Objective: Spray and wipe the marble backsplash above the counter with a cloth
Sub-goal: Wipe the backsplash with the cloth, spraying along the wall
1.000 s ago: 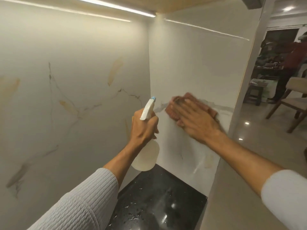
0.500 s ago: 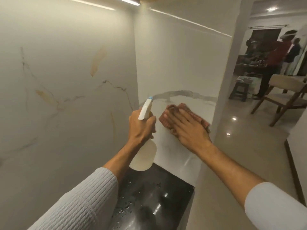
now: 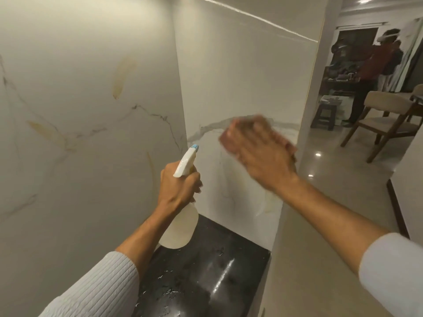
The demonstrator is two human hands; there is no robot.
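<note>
My left hand (image 3: pixel 179 187) is wrapped tight around the neck of the spray bottle (image 3: pixel 180 221) at the centre of the frame, fingers curled closed on it. The bottle's long axis runs nearly upright, leaning a little to the right at the top; its pale rounded body hangs below my fist, over the black counter (image 3: pixel 206 277), and its white head with the blue nozzle tip (image 3: pixel 195 146) points up and to the right, toward the marble backsplash (image 3: pixel 240 83) panel in the middle of the frame. My right hand (image 3: pixel 263 156), right of centre, lies flat with fingers spread, pressing the cloth (image 3: pixel 229 143) against that panel, right on the grey vein that crosses it; the hand is open, palm on the cloth, not gripping round it. The cloth is reddish-brown and blurred, showing only at the left and right edges of my hand, so I cannot tell its shape. The counter at the bottom centre is glossy and flecked with droplets. In the upper right of the frame, well apart from me, people (image 3: pixel 370 72) stand beyond a wooden chair (image 3: pixel 389 124) and a dark stool (image 3: pixel 325 115).
</note>
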